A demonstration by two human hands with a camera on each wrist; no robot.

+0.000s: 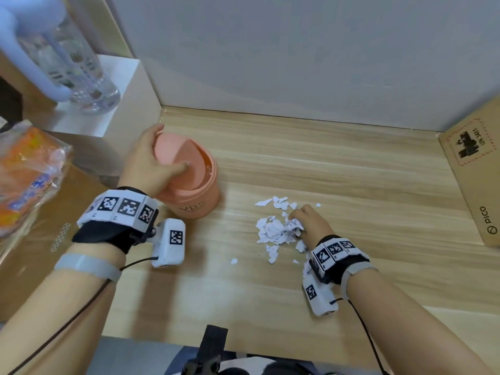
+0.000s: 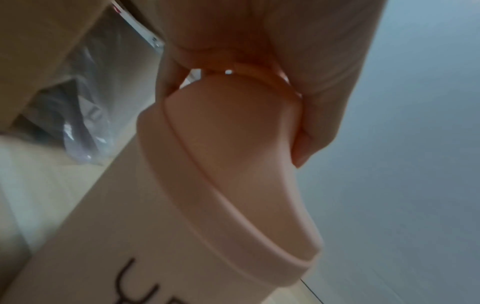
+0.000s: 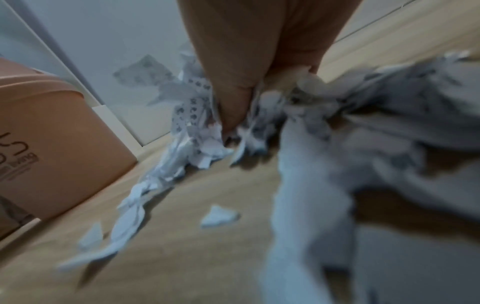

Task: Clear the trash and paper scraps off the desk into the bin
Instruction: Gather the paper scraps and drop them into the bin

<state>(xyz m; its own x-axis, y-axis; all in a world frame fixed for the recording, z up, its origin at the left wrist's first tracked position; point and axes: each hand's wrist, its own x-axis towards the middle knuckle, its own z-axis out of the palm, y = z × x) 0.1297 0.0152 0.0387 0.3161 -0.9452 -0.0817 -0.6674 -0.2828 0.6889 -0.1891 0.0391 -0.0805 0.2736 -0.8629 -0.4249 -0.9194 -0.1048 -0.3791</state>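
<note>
A pink bin [image 1: 197, 198] with a swing lid [image 1: 176, 155] stands at the desk's left. My left hand [image 1: 148, 161] grips its top: the fingers curl over the far rim and the thumb presses on the lid, which is tilted. Close up, the left wrist view shows the lid [image 2: 233, 144] under my left hand [image 2: 319, 72]. A heap of torn white paper scraps [image 1: 273, 231] lies at mid-desk. My right hand [image 1: 305, 220] is curled into it and clutches a bunch. In the right wrist view, the right hand's fingers [image 3: 233, 102] pinch printed scraps [image 3: 189, 115], with the bin [image 3: 52, 144] at left.
A PICO cardboard box [image 1: 470, 180] lies along the desk's right edge. On a white shelf [image 1: 119, 85] at the back left stands a clear bottle [image 1: 78, 71]. An orange packet in plastic [image 1: 24, 171] sits on a brown carton [image 1: 32, 266]. Loose scraps [image 1: 234, 261] dot the desk.
</note>
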